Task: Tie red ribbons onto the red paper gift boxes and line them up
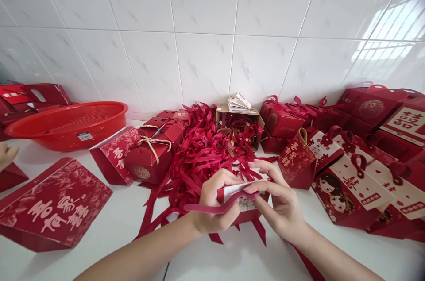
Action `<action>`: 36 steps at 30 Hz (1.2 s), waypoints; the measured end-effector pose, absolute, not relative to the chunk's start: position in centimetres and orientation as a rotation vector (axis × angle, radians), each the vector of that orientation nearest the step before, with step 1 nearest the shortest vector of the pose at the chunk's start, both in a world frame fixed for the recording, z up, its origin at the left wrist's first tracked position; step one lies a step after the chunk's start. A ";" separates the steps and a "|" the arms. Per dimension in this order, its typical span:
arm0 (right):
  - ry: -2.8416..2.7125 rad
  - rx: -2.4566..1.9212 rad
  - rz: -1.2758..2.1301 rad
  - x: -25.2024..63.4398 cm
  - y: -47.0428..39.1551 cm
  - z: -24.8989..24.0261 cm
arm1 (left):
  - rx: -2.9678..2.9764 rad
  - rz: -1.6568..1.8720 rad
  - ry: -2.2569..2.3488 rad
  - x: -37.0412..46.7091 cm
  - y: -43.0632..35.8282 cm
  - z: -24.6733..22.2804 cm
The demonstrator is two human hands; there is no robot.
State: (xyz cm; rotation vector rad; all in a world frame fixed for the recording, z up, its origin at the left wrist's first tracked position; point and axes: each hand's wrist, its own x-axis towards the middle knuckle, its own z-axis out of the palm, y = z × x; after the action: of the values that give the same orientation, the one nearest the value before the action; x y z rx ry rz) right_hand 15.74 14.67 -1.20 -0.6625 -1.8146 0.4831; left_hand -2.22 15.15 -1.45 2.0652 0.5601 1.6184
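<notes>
Grip is narrow on both sides: the left hand (217, 203) closes round the box (249, 216) at its upper left, and the right hand (282, 203) pinches the strap (207, 209) near the box top. That box is in front of the person, over the front of the ribbons (199, 148) — its white flap is raised, and one strap end sticks out leftward past the fingers.

To my eye, the strap could slip or twist, since so little of it is pinched and the other end hangs free. Squeezing hard might crease the thin flap. Ribbon tails poke out below the box, and one could snag if the box is pulled away.

Behind the ribbons, an open carton (254, 113) lies on its side, filled with more straps. Cards (239, 103) are stacked on top of it — loosely enough that a tug at the carton might spill them. Corded boxes (146, 161) are to the left and handled boxes (352, 183) to the right; what those hold I can't tell. Farther left, the red basin (99, 122) shows a perforated inner surface, near another person's hand (7, 155) at the tabletop's (133, 228) edge of view.
</notes>
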 end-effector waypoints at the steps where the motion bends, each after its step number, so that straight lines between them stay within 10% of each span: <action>1: -1.810 -0.664 0.492 15.7 14.6 -1.2 | 2.069 1.617 0.559 -2.2 15.1 -1.4; 36: -1.636 -0.744 0.547 14.5 13.6 -2.7 | 2.134 1.680 0.534 -2.1 15.4 -1.9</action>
State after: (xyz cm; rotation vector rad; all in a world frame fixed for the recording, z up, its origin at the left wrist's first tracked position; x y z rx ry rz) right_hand 14.47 13.65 -2.72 -0.7443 -1.6361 0.5470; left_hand -2.08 15.42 -1.90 2.1337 0.5338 1.6801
